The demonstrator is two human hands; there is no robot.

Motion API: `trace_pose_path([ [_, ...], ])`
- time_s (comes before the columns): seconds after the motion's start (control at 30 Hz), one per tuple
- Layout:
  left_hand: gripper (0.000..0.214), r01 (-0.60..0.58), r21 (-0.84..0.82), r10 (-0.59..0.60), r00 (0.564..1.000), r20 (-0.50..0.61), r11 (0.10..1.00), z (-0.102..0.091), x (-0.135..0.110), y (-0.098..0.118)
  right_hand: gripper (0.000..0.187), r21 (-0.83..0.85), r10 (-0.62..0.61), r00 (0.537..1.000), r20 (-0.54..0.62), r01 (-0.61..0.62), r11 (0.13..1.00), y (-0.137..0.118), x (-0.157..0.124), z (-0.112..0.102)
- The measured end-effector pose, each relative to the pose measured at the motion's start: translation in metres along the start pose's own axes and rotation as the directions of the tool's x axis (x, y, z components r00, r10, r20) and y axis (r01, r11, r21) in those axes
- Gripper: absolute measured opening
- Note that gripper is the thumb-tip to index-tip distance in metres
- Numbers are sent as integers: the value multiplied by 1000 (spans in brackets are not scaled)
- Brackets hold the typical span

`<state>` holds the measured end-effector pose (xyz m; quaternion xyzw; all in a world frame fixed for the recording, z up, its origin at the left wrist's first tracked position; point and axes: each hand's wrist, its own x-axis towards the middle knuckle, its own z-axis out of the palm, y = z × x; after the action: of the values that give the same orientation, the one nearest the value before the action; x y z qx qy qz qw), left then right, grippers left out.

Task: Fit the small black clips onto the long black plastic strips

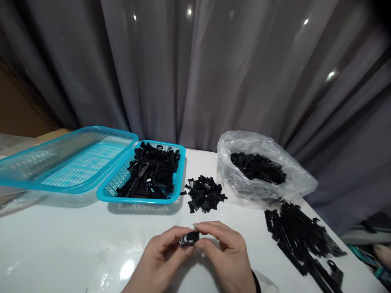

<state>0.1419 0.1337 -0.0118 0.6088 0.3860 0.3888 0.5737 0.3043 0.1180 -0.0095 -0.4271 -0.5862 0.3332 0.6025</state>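
Observation:
My left hand [159, 260] and my right hand [224, 254] meet low in the middle of the white table [61, 244]. Both pinch the same small black plastic part [189, 238] between thumb and fingertips, just above the tabletop. A little beyond my fingers lies a loose heap of small black pieces [204, 193]. The underside of the held part is hidden by my fingers.
A small blue basket [180, 171] holds several black parts; a larger blue basket [70, 162] stands left of it. A clear plastic bag [265, 171] of black pieces sits back right. Long black strips [301, 236] are piled at the right edge. Grey curtain behind.

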Motion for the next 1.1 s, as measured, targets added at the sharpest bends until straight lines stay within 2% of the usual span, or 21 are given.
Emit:
trace_pose_path([
  [0.23,13,-42,6,42,999,18,999,1,2,2,43,44,-57,996,63,54,998,0,0,-2],
  [0.4,16,-84,83,80,996,50,993,-1,0,-1,40,23,-97,987,127,95,995,-3,4,-6],
  [0.67,20,-22,98,14,997,74,995,2,-2,-1,45,-98,-167,972,163,185,978,-2,5,-13],
  [0.8,19,-166,257,145,985,98,952,-3,-2,-6,36,-108,-205,963,175,225,968,-3,4,-11],
  [0.97,31,-343,323,316,939,135,882,-7,-1,-12,33,-190,-355,912,207,393,900,-9,3,-9],
  [1.03,35,-335,369,330,941,77,867,-6,-1,-11,38,-235,-393,895,211,436,869,-11,3,-10],
  [1.1,35,-237,353,266,963,-36,905,-3,-1,-6,43,-284,-422,885,197,464,839,-10,3,-13],
])
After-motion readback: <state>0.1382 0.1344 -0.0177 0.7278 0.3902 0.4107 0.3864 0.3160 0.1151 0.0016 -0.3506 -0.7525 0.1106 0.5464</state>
